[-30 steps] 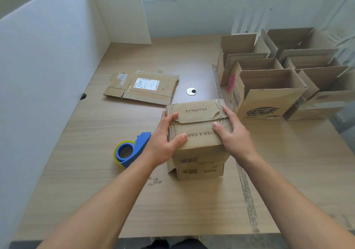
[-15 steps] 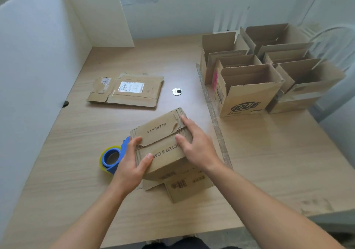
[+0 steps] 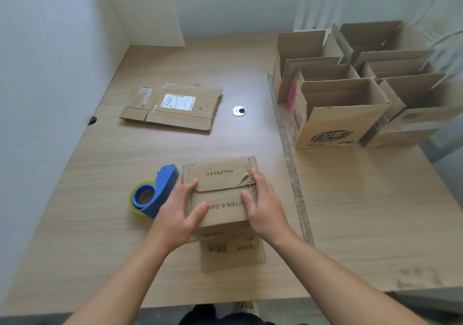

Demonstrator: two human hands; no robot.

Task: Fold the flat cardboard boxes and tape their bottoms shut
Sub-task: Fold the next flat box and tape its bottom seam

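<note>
Near the front edge of the worktop (image 3: 350,224), at its middle, the small box (image 3: 220,194) stands bottom-up, one loose top flap splayed flat toward the person. The left hand (image 3: 175,214) grips the box's left side, fingers curled over the top face and thumb pressing the near flap; the right hand (image 3: 265,207) mirrors it on the right side. Both hands are partly closed on the box, holding the two bottom flaps down so that they meet.

The step in hand appears to be flap closure — folding is done, taping is not yet started. The next move calls for one hand to keep the seam shut while the other takes the tape dispenser (image 3: 154,194), which lies touching the box's left side.

The box's long axis runs left to right, parallel to the front edge. The seam follows the same axis, so tape would be drawn sideways along it. The printed lettering reads upside down from the person's side.

Farther back lies a flattened box (image 3: 172,105), left of centre. At the far right corner stand the assembled boxes (image 3: 350,94), openings upward.
</note>
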